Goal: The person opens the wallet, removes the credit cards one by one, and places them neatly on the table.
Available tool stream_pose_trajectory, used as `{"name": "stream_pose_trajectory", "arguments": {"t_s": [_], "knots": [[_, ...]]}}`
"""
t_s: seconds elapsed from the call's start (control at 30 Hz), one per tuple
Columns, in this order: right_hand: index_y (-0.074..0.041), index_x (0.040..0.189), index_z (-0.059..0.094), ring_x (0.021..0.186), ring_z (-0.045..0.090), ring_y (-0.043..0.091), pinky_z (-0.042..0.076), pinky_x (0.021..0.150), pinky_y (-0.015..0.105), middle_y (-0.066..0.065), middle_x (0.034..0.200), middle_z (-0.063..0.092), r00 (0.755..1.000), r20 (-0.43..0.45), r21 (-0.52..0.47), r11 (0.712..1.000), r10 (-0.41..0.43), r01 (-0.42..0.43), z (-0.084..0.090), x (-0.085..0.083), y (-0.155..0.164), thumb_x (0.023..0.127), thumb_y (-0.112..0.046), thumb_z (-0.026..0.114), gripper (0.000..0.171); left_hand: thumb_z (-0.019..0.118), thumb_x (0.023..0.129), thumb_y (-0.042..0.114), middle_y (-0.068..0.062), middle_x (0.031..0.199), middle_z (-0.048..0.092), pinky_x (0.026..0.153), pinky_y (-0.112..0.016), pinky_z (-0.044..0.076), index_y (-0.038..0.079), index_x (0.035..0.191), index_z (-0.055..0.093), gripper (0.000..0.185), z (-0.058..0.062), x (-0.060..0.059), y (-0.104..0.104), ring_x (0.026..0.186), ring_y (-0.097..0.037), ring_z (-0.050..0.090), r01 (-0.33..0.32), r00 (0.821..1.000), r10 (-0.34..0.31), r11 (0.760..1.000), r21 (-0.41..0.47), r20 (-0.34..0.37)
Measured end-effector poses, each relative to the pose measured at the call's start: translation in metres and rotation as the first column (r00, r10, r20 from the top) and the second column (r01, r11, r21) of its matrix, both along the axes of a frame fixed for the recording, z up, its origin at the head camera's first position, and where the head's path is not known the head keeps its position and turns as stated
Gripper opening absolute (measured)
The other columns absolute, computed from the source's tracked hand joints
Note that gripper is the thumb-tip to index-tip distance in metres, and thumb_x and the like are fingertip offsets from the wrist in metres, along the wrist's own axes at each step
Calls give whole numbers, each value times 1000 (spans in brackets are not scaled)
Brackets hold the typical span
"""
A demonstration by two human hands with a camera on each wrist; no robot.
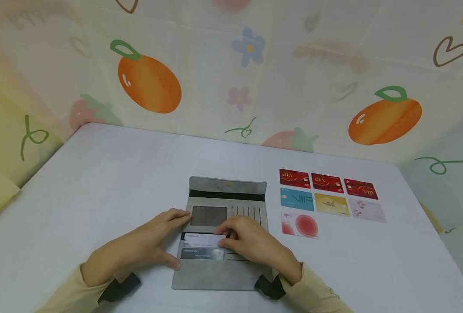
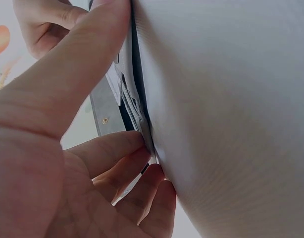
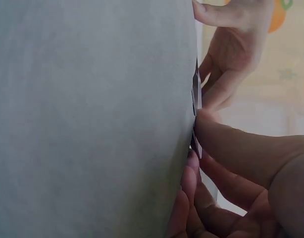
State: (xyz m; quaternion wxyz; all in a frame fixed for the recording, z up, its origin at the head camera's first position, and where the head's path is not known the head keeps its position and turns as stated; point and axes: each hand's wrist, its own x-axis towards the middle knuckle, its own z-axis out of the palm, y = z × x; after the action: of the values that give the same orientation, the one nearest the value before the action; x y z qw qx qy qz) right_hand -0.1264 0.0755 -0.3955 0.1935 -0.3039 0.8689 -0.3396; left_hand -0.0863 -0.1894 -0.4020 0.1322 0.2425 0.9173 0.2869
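A grey wallet (image 1: 212, 277) lies unfolded on the white table, its snap flap at the far end. My right hand (image 1: 253, 241) pinches the right end of a white card (image 1: 201, 239), which sits along a slot on the wallet's left side. Just below it, a dark grey card (image 1: 200, 254) is tucked in another slot. At the wallet's left edge, my left hand (image 1: 149, 239) rests with spread fingers and thumb touching the edge. The left wrist view shows the left fingertips (image 2: 164, 191) against the wallet's side. Part of the right-hand slots is hidden under my right hand.
Right of the wallet, cards lie in rows: several red VIP cards (image 1: 295, 178), a blue VIP card (image 1: 296, 199), a gold card (image 1: 331, 204), a pale pink card (image 1: 367, 210) and a white card with red circles (image 1: 300, 224). A fruit-printed curtain (image 1: 208, 78) hangs behind the table.
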Motion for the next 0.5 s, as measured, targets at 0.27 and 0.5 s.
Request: {"name": "stream_pose_trajectory", "arguments": {"t_s": [0.27,0.5], "knots": [[-8,104,76,75,54,9,45,65,20,-4,82,65,999,-14,-19,999,-29,29,0,2,0,89,-15,73,16,86,69,45,-14,151,39,109,-59,38,0,149,40,103,0,0,-1,138,-38,40,6,1000,-6,1000,2,0],[-9,103,76,73,53,10,44,63,21,-3,81,65,998,-13,-23,998,-66,66,2,3,0,89,-15,74,16,86,69,45,-14,151,39,109,-59,38,-1,149,40,103,0,0,-1,138,-38,40,6,1000,-6,1000,3,-4]]}}
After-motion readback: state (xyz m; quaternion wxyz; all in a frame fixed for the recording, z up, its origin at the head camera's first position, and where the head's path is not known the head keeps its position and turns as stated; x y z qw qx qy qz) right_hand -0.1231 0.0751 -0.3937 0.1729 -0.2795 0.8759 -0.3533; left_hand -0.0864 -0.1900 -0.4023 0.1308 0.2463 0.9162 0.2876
